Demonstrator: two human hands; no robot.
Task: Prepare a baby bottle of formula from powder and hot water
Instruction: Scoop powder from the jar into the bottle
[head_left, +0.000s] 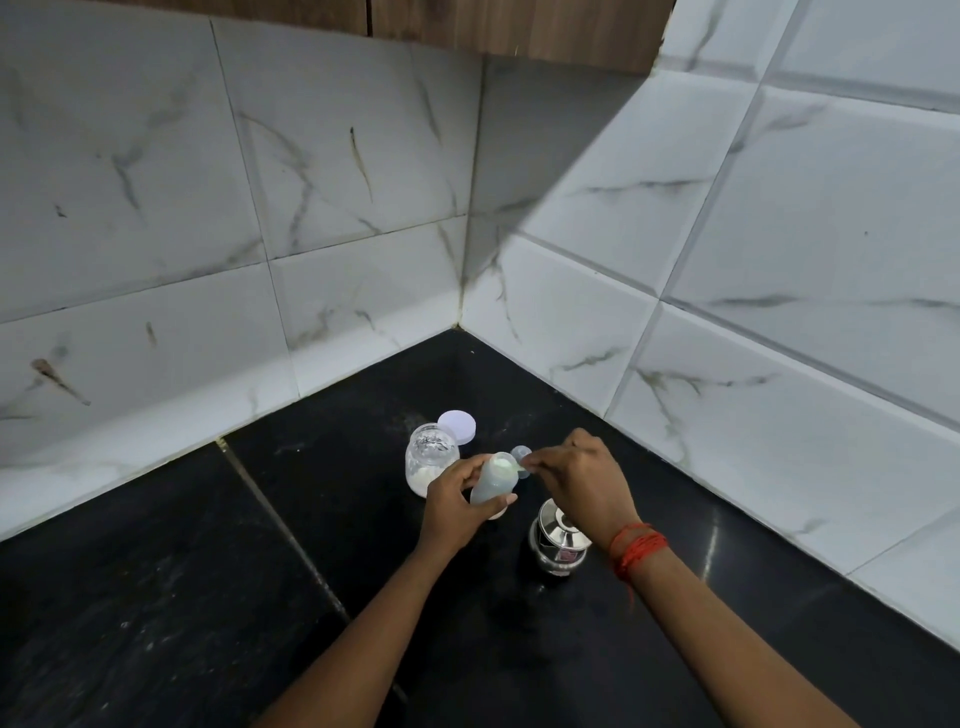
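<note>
My left hand (453, 501) grips a translucent baby bottle (493, 480), tilted with its open mouth up and to the right. My right hand (579, 480) pinches a small clear plastic scoop (521, 460) whose tip rests at the bottle's mouth. An open glass jar (431, 457) with white powder at its bottom stands just left of the bottle. Its pale round lid (457, 426) lies behind it on the counter. A shiny steel pot with a lid (558, 538) stands below my right wrist.
The black stone counter (208, 571) fills the lower view and ends in a corner of white marble tile walls (363, 234) behind the jar. A wooden cabinet edge runs along the top. A red thread is tied round my right wrist.
</note>
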